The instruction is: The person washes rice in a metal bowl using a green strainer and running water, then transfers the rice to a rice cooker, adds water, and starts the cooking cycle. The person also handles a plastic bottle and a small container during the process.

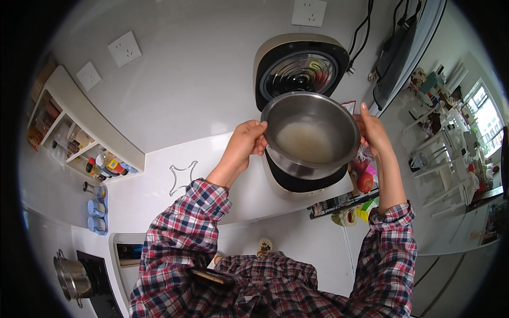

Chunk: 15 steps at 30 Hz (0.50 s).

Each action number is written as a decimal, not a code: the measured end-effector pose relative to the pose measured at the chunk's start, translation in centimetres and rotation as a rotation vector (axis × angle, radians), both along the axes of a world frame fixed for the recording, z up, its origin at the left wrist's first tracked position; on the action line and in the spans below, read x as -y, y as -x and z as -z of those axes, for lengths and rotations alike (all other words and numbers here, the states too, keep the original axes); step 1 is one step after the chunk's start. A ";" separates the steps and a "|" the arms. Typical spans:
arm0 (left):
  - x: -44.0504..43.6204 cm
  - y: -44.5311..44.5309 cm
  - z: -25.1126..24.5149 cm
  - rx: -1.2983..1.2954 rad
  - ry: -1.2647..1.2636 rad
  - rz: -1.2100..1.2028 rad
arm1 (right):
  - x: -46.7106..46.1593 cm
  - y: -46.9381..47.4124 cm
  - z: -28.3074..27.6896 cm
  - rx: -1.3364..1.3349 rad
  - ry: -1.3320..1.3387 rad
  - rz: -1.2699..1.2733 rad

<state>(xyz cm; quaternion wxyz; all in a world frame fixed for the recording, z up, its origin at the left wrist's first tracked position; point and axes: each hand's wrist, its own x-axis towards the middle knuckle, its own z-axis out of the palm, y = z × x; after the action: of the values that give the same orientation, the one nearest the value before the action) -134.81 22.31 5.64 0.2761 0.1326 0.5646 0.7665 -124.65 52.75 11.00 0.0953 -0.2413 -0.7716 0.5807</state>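
Note:
Between my two hands is a metal inner pot [314, 111] with rice [305, 141] under cloudy water in its bottom. My left hand [251, 137] pinches the pot's left rim, thumb on top and fingers curled beneath. On the other side, my right hand [370, 129] grips the right rim with its thumb raised. The pot hangs over the body of a rice cooker [278, 177], covering its opening from view. Behind the pot, the cooker's lid [302, 75] stands raised, its ringed metal inner plate facing me.
A wire trivet [183, 169] lies on the white counter [242, 194]. Spice jars [96, 214] and a shelf of bottles [113, 163] stand at left; a steel pot [71, 276] sits on the cooktop. Tomatoes [365, 182] fill a rack by my right forearm. Black cords [362, 39] hang behind the cooker.

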 end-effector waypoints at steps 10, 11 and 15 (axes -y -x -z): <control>-3.8 2.0 4.4 -0.052 0.247 0.000 | -4.2 2.9 6.4 0.047 -0.171 -0.029; -3.7 2.2 5.0 -0.056 0.274 0.004 | -4.3 3.2 6.8 0.051 -0.193 -0.045; -3.8 2.3 6.4 -0.112 0.401 0.055 | -4.5 3.2 8.0 0.119 -0.304 -0.090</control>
<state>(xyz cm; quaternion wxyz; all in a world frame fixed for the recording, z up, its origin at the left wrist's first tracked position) -137.08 26.15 -0.72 0.2859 0.1327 0.7163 0.6225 -127.82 57.25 3.05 0.0588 -0.2231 -0.8649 0.4457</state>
